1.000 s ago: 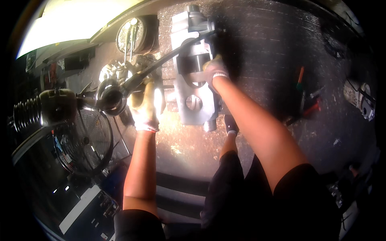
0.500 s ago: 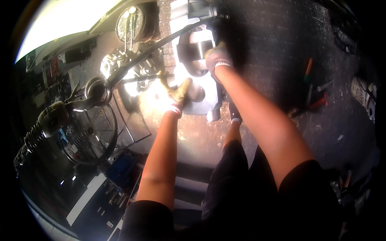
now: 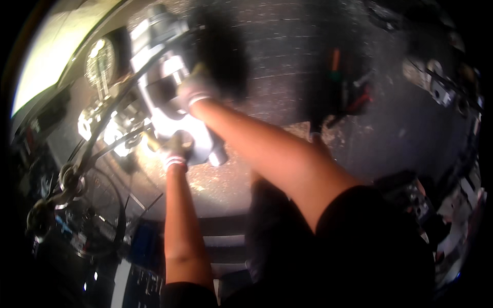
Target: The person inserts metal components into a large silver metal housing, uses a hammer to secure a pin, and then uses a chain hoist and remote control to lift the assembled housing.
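Observation:
A large grey metal casting [image 3: 200, 134] with round openings lies below me on the upper left, brightly lit and smeared by motion. My left hand [image 3: 172, 148], in a pale yellowish work glove, is closed on its near left edge beside a round hole. On the casting's right edge, farther up, sits my gloved right hand [image 3: 197, 86]. Its fingers are blurred but appear curled over that edge. Inside the larger opening, between the hands, a shiny cylindrical surface [image 3: 173, 65] shows. The undersides of both hands are hidden.
A dark jointed arm [image 3: 110, 110] slants over the casting's left side. Shiny metal parts [image 3: 115, 126] and a round drum [image 3: 100, 64] stand left. A fan [image 3: 100, 205] is at lower left. Orange- and red-handled tools [image 3: 335, 61] lie right, with machine parts [image 3: 431, 84] beyond.
The whole view has swung, so casting, hands, drum and floor tools appear farther left and the casting looks more slanted. Both hands keep about the same places on the casting.

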